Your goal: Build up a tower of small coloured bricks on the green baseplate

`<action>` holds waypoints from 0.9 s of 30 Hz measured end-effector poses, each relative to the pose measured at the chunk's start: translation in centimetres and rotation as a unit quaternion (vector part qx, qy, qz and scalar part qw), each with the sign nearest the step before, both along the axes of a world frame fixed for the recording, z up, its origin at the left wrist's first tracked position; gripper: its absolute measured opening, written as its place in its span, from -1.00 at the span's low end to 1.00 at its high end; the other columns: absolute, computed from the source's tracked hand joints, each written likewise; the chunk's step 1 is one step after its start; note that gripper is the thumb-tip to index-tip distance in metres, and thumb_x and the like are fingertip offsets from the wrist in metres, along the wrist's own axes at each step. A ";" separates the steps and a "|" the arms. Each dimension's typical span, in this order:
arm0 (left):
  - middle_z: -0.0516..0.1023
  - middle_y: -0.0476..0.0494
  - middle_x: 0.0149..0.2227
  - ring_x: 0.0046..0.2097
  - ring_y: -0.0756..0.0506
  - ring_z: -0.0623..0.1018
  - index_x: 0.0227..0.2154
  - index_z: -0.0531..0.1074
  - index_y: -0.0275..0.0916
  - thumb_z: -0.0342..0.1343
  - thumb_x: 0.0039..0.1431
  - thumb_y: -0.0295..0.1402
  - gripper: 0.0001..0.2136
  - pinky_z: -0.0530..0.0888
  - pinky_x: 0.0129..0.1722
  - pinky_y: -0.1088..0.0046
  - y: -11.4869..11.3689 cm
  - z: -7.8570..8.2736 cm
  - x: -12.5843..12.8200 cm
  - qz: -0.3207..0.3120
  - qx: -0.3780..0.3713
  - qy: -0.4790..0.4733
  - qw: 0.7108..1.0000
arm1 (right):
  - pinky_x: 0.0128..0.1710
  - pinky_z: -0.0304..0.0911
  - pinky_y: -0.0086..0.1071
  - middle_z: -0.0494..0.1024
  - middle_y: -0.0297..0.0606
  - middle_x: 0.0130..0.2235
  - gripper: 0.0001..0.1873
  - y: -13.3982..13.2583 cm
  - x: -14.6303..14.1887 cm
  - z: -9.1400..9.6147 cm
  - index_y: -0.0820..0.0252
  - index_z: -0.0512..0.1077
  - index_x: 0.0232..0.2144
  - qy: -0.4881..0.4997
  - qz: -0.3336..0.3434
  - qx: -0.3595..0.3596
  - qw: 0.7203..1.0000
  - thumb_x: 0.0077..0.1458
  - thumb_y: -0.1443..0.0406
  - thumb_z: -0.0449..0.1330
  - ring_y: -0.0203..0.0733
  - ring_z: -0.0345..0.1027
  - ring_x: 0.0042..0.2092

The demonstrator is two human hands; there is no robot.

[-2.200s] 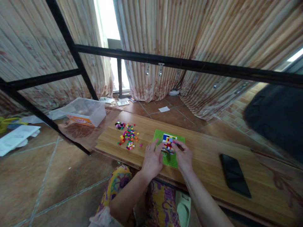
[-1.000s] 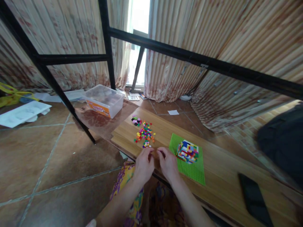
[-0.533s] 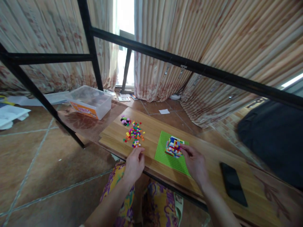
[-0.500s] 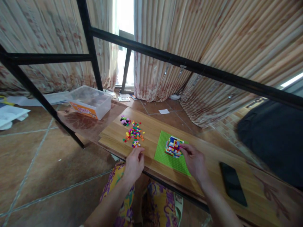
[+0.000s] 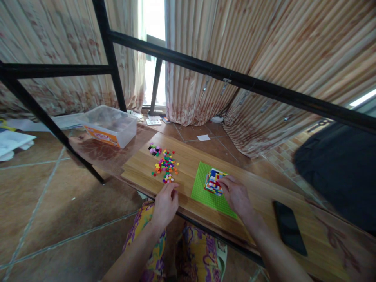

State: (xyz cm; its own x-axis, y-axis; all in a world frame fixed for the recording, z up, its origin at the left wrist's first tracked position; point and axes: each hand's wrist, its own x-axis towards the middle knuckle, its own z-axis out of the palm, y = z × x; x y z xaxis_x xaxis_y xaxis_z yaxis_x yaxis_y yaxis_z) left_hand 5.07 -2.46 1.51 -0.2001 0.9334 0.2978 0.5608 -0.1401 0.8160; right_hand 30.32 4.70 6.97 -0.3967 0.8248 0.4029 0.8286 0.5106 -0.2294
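A block model of small multicoloured toy bricks stands on a bright green baseplate. Over its right side reaches my right hand, thumb and forefinger pinched on a small toy brick at the top of the model; the fingers mostly cover that brick. My left hand rests at the table's near edge, fingers curled together just below a scattered pile of loose bricks. Whether anything is between its fingertips cannot be made out. A smaller group of pink, black and green bricks lies behind the pile.
A black phone lies on the right of the wooden board. Beyond the left end stands a clear plastic box with an orange label. A black metal bar crosses above the far side. A dark bulky object is at right.
My right hand has shifted slightly left, its fingertips now further over the top of the model. My left hand has stayed nearly still beside the loose bricks.
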 end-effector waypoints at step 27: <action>0.55 -0.13 -0.22 -0.16 -0.10 0.55 -0.22 0.43 -0.22 -0.02 0.13 -0.60 -0.77 0.47 -0.11 0.34 -0.1 0.2 0.0 -0.007 0.004 0.009 1.000 | -0.01 0.20 -0.09 0.52 0.02 -0.15 -0.45 0.6 0.2 -1.9 0.28 0.51 -0.19 0.099 -0.165 0.047 0.980 0.17 -0.06 0.01 0.03 0.32 -0.06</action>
State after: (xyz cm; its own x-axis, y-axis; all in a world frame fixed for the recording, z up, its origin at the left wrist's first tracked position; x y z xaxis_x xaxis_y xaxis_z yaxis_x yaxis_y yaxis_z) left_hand 5.03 -2.53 1.69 -0.1814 0.9335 0.3092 0.5733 -0.1550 0.8045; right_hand 30.50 5.28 5.04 -0.0211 0.8508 0.5250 0.8966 0.2484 -0.3666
